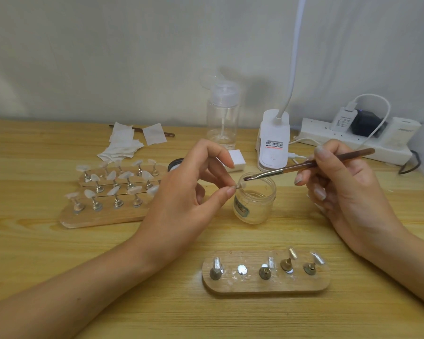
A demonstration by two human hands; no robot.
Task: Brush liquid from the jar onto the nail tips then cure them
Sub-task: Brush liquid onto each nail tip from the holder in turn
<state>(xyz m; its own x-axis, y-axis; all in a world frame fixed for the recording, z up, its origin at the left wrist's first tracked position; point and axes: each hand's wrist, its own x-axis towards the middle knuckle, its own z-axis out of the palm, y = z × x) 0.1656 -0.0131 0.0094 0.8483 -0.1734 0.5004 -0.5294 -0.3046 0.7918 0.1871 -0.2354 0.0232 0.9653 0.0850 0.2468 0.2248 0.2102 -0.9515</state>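
So the wooden table (59, 265) runs out on every side of the jar, with its back edge against the wall behind the jar. Left of the jar sit the stacked wooden boards (103, 216), full of milky nail tips on metal stands. Back right of it there's a white power strip (353, 140) with chargers plugged in. Right behind the jar are the white clip lamp (273, 143) and a clear pump bottle (222, 118). In front of the jar is the smaller board (267, 285), holding four stands and one bare metal disc, and a strip of bare wood shows between the two. The left hand (179, 204) comes in from the jar's left, with thumb and forefinger pinched on a nail tip (241, 185) and the other fingers fanned out loose. The right hand (350, 192) comes from the jar's right, fingers curled round the brush (304, 166) like a pen. The jar (255, 201) itself is small, clear and lidless, with a label on its left side and what looks like clear liquid low inside. The brush has a brown handle and a silver ferrule, and its dark bristles touch the tip just above the jar's left rim. The tip is tiny and pale; I can't make out any gloss on it.
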